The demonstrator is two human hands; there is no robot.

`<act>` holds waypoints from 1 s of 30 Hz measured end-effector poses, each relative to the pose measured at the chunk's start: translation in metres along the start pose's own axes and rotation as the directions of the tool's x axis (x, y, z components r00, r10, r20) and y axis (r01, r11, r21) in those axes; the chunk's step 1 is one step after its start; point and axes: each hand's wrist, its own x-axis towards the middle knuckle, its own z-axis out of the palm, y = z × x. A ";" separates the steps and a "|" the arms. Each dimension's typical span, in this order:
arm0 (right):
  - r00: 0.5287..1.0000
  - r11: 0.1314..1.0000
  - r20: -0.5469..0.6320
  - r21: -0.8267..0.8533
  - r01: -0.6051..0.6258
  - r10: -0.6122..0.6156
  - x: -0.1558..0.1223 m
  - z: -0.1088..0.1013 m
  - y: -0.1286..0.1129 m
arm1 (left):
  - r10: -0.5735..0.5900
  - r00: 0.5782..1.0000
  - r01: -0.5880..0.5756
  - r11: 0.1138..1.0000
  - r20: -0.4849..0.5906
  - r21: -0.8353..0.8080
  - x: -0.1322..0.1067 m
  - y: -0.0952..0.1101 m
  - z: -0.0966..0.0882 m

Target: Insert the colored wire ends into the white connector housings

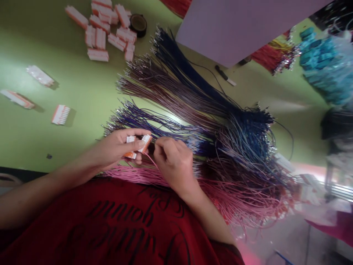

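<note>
White blocks [145,142] sat pinched in the left hand [116,145], above the table's [91,88] near edge.
The right hand [174,162] was curled closed, its contents hidden; the pink wire [151,159] between could have snagged on the pink bundle [131,173] and pulled loose.

Green desk [82,95] seen. Orange-and-white connectors [99,24] piled at far left, dark tape roll [139,34] placed just beside. Three loose connectors [60,115] scattered nearer. Dark blue wires [190,66], brown wires [168,90], purple-blue wires [154,117] laid in bundles across middle; pink wires [143,175] spread along near edge. Small black-and-white tool [224,75] left beyond bundles. Teal items [320,53] heaped at far right, partly covered by clear plastic [328,79].
</note>
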 end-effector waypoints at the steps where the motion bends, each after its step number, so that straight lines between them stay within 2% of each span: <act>1: 1.000 1.000 -0.004 0.022 0.001 0.000 0.000 0.001 0.000 | -0.005 1.000 0.005 1.000 -0.001 -0.002 0.000 0.000 0.001; 6: 1.000 0.995 -0.015 0.095 -0.025 0.027 -0.001 0.008 0.000 | -0.024 0.999 0.023 0.999 -0.022 -0.042 -0.002 0.003 0.004; 15: 1.000 0.992 -0.020 0.124 -0.006 0.009 -0.002 0.009 -0.001 | -0.023 1.000 0.022 0.998 -0.012 -0.054 -0.002 0.003 0.009; 19: 0.998 0.973 0.030 0.223 -0.061 0.055 -0.005 0.008 0.001 | -0.026 0.999 0.022 0.995 -0.046 -0.101 -0.003 0.005 0.010; 23: 0.989 0.931 0.054 0.333 -0.149 0.139 -0.007 0.008 0.003 | -0.023 0.999 0.019 0.994 -0.035 -0.107 -0.003 0.007 0.010; 30: 0.993 0.945 0.024 0.307 -0.114 0.112 -0.006 0.016 0.006 | -0.025 0.999 0.023 0.995 -0.024 -0.094 0.000 0.005 0.010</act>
